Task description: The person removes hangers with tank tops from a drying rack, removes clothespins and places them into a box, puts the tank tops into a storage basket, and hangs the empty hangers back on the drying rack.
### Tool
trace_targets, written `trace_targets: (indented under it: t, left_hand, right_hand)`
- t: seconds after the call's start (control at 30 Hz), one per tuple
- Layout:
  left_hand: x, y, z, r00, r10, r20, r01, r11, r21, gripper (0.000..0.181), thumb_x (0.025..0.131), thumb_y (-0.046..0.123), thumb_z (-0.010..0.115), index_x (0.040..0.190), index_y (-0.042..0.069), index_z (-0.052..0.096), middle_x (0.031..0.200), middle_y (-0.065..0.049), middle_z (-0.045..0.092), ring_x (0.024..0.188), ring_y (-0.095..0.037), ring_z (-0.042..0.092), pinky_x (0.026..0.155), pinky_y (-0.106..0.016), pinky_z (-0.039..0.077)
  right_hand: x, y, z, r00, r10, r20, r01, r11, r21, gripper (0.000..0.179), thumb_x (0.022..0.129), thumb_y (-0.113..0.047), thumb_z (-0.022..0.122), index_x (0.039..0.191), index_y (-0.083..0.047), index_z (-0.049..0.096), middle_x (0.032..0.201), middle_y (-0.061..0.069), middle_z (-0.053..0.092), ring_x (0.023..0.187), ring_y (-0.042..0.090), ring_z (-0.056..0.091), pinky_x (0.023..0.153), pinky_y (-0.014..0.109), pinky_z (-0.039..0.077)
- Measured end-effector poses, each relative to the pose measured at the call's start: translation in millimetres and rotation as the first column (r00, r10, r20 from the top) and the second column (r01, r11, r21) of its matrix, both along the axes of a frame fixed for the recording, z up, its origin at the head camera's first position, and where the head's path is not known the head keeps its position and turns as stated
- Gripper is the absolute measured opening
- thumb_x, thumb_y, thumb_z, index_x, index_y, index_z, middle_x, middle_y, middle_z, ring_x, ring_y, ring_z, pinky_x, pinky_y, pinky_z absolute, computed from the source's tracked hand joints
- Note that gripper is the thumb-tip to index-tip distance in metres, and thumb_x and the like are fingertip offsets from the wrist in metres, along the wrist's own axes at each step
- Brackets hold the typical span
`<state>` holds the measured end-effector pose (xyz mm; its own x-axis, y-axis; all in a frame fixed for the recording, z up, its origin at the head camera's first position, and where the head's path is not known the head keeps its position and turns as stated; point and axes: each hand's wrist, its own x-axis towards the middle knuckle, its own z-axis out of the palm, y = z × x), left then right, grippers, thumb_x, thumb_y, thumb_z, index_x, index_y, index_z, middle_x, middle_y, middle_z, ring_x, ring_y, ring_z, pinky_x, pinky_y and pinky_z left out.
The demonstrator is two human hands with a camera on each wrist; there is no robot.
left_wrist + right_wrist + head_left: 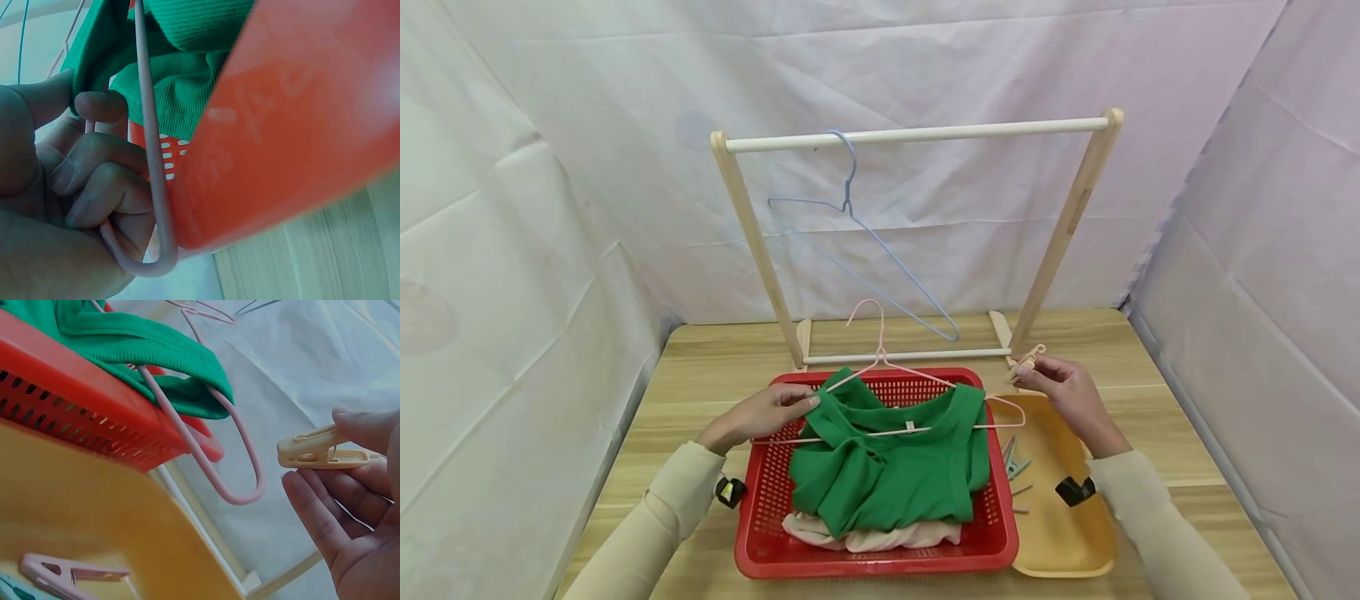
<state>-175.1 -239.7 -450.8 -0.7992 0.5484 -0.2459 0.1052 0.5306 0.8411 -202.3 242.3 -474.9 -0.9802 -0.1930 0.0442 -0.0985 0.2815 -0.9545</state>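
Observation:
A green tank top (917,467) hangs on a pink hanger (880,343) over the red basket (880,567). My left hand (766,414) pinches the garment's left strap between thumb and index finger, its other fingers curled round the hanger's end (150,187). In my right hand (1067,396) a pale yellow clothespin (325,450) is held between thumb and fingers, to the right of the tank top. The hanger's right end (237,494) sticks out past the right strap.
A wooden rack with a white bar (925,133) stands behind, a blue hanger (848,187) hooked on it. Beside the basket sits a yellow tray (1060,533) with several clothespins (1017,462). Beige cloth (902,537) lies under the tank top.

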Motion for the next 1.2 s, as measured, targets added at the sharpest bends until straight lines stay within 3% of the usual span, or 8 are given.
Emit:
trace_targets:
  t: [0.33,0.6,0.73,0.83,1.0,1.2]
  left_hand:
    - [1.0,-0.2,0.4,1.0,0.003,0.013,-0.003,1.0,0.005,0.027,0.107,0.03,0.046,0.118,0.02,0.068,0.088,-0.004,0.062,0.078,-0.014,0.052,0.078,-0.035,0.043]
    - [0.9,-0.6,0.5,1.0,-0.006,0.005,0.006,1.0,0.014,0.027,0.107,0.027,0.045,0.116,0.017,0.068,0.079,-0.001,0.055,0.073,-0.027,0.048,0.072,-0.031,0.042]
    - [0.8,-0.4,0.9,1.0,-0.003,0.008,0.003,1.0,0.012,0.026,0.107,0.029,0.045,0.115,0.019,0.069,0.079,0.0,0.054,0.072,-0.019,0.048,0.073,-0.031,0.042]
    - [0.3,-0.4,0.6,1.0,0.0,0.012,0.0,1.0,0.007,0.026,0.107,0.03,0.046,0.113,0.02,0.069,0.077,0.0,0.053,0.068,-0.013,0.044,0.071,-0.03,0.042]
    - [-0.6,-0.5,0.1,1.0,-0.005,0.005,0.005,1.0,-0.004,0.026,0.107,0.03,0.046,0.111,0.019,0.069,0.074,-0.003,0.051,0.062,-0.01,0.037,0.068,-0.03,0.041]
    - [-1.4,-0.3,-1.1,1.0,-0.015,-0.01,0.015,1.0,-0.004,0.028,0.107,0.03,0.046,0.115,0.017,0.069,0.09,-0.001,0.064,0.081,-0.014,0.054,0.082,-0.037,0.045]
  right_hand:
    - [2.5,8.9,-3.8,0.999,0.021,0.028,-0.022,1.0,0.011,0.038,0.097,-0.029,0.065,0.112,0.007,0.065,0.096,0.004,0.071,0.09,0.018,0.074,0.083,0.022,0.055]
    - [5.0,11.7,-3.9,0.993,0.006,0.118,-0.015,0.997,0.079,0.046,0.096,-0.033,0.067,0.117,0.007,0.065,0.1,0.008,0.072,0.09,0.023,0.074,0.084,0.023,0.055]
    - [6.3,12.6,-2.8,0.985,0.006,0.175,-0.028,0.992,0.126,0.045,0.095,-0.034,0.068,0.116,0.006,0.066,0.1,0.01,0.072,0.09,0.021,0.073,0.083,0.02,0.053]
    - [7.4,14.5,-3.5,0.976,0.042,0.214,-0.076,0.985,0.156,0.041,0.094,-0.032,0.069,0.112,0.005,0.067,0.1,0.013,0.073,0.091,0.022,0.072,0.082,0.021,0.053]
    - [7.8,17.3,-8.4,0.947,0.15,0.282,-0.188,0.976,0.111,0.038,0.095,-0.026,0.067,0.108,0.01,0.064,0.103,0.025,0.07,0.092,0.035,0.072,0.082,0.026,0.057]
    - [7.8,17.5,-10.7,0.931,0.18,0.318,-0.219,0.972,0.091,0.043,0.097,-0.027,0.065,0.108,0.014,0.062,0.101,0.028,0.068,0.092,0.042,0.069,0.081,0.034,0.059]
